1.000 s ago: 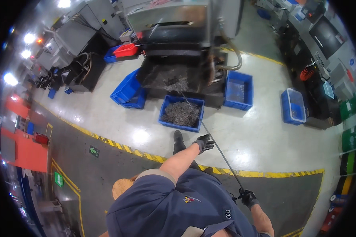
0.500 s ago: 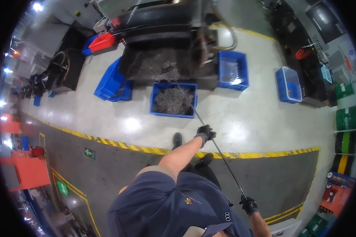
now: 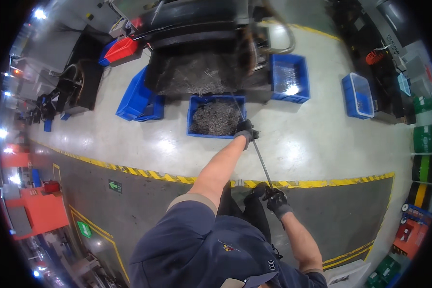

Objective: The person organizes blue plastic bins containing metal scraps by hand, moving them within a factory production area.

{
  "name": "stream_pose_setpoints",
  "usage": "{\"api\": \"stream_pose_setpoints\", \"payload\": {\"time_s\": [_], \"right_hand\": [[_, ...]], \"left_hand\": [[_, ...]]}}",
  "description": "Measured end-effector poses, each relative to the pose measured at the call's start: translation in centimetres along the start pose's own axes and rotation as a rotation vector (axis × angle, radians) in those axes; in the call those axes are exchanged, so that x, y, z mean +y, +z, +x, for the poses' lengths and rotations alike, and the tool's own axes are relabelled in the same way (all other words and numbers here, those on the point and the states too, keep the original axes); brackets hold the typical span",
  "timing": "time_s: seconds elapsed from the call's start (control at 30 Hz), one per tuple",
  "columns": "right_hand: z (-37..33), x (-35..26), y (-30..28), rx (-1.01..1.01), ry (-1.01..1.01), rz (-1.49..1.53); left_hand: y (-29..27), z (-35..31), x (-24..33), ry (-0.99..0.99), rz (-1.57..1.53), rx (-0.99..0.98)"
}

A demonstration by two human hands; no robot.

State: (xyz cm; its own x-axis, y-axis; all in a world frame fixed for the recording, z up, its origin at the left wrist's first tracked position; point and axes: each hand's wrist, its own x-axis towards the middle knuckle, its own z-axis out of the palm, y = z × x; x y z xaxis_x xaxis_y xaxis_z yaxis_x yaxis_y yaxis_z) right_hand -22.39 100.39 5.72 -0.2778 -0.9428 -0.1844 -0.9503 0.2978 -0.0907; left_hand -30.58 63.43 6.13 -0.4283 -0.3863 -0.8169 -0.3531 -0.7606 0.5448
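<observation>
Both grips (image 3: 246, 130) (image 3: 276, 198) clasping long rod (image 3: 260, 161)

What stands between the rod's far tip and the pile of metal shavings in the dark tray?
Nothing visible. Both hands, left hand and right hand, grip the long rod; it passes over the blue bin corner straight into the tray of shavings.

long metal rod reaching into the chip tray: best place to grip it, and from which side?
Grip the long metal rod on its bare near half, two hands spaced apart, as shown: left hand mid-shaft, right hand at the near end. Come from above and wrap the fingers around. The shaft is thin, straight and slopes away; its far tip sits in the dark chip tray, likely awkward to reach.
</observation>
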Motion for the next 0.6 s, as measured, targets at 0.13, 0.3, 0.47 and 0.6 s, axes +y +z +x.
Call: {"api": "stream_pose_setpoints", "payload": {"time_s": [0.13,0.3,0.47,0.6], "right_hand": [[-5.5,-1.1,-5.3,-0.327,0.505,0.882],[-19.5,-4.7,-11.1,-0.565,0.765,0.928],[-28.1,-12.5,-11.2,-0.208,1.208,1.328],[-23.2,-21.6,-9.6,0.063,1.291,1.227]], "left_hand": [[0.9,-1.9,-3.2,-0.025,-0.009,-0.019],[-1.2,-5.7,-4.1,-0.138,-0.050,-0.060],[-5.1,-5.5,-4.7,-0.333,-0.055,-0.114],[-8.1,-1.3,-3.5,-0.328,-0.080,-0.247]]}}
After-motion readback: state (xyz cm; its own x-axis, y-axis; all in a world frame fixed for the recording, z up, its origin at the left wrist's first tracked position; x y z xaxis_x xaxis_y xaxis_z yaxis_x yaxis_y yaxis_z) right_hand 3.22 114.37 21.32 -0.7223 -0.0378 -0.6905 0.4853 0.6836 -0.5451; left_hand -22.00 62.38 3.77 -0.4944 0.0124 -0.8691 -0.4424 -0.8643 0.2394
